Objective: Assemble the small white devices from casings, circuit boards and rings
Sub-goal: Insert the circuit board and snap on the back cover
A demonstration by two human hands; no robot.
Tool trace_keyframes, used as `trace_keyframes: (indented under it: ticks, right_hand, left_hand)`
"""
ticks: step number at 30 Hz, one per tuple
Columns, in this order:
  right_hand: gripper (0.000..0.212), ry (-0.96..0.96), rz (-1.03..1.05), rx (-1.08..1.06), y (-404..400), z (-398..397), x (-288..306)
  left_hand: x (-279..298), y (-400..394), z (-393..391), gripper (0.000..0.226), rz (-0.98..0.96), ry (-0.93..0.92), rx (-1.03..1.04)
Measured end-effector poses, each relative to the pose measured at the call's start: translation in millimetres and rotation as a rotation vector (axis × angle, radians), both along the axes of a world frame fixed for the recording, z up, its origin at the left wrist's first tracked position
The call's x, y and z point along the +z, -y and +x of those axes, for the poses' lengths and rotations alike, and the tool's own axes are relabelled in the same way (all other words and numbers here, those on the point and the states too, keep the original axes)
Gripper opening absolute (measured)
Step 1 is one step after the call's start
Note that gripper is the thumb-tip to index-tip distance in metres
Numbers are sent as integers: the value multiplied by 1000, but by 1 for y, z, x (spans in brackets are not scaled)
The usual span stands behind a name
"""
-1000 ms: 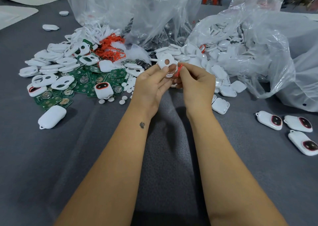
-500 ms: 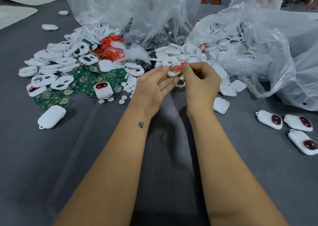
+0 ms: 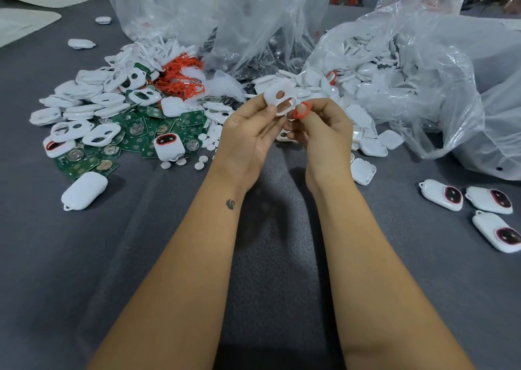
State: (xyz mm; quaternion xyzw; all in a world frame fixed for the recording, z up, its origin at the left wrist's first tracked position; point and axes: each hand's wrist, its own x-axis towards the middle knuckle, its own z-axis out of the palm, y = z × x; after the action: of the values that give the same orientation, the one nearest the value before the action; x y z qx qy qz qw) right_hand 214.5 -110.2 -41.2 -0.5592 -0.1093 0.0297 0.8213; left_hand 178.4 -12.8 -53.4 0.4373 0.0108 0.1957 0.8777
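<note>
Left hand pinches white casing front at fingertips, right hand pinches orange ring just beside casing's right edge, both raised above grey table centre.

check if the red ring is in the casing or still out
Out. The red ring sits pinched in the right hand, beside the white casing held by the left hand.
</note>
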Motion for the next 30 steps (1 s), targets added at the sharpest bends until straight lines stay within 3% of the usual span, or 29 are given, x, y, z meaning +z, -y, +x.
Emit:
trace_keyframes:
  ticks: [6, 20, 30]
  right_hand:
    - [16, 60, -56, -42, 0, 2, -4]
    - [25, 301, -467, -439, 0, -1, -8]
    - [12, 370, -504, -436, 0, -3, -7]
  left_hand:
    - [0, 2, -1, 29, 35, 55, -14]
    - [-1, 6, -3, 25, 139, -10, -45]
    - [-3, 7, -2, 26, 180, -17, -25]
